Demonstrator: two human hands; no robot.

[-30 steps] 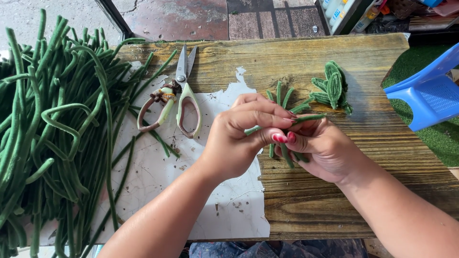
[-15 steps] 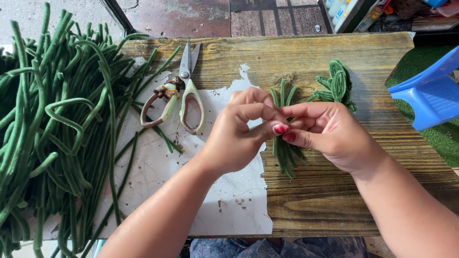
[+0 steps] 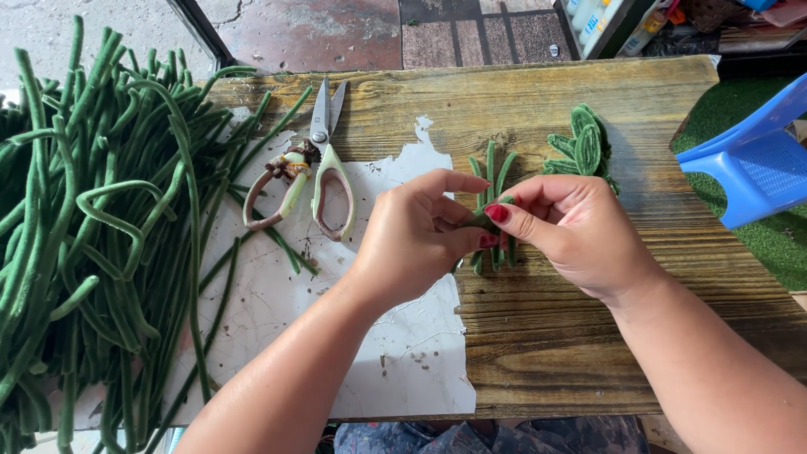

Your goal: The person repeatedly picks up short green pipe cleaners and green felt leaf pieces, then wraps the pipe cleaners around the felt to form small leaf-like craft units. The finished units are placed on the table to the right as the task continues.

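Bundle of short green fuzzy stems (image 3: 490,181): cut lengths, lying side by side, fanned slightly at the far ends, running away from the person across the wooden tabletop (image 3: 538,336). Middle of bundle pinched between fingertips of left hand (image 3: 416,240) and right hand (image 3: 580,235); near ends poke out below the fingers

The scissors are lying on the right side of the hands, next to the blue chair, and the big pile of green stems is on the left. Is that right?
Not quite. In the head view the scissors lie left of the hands, beside the big pile of green stems. The blue chair is far off at the right edge. The pile is on the left, as you said.
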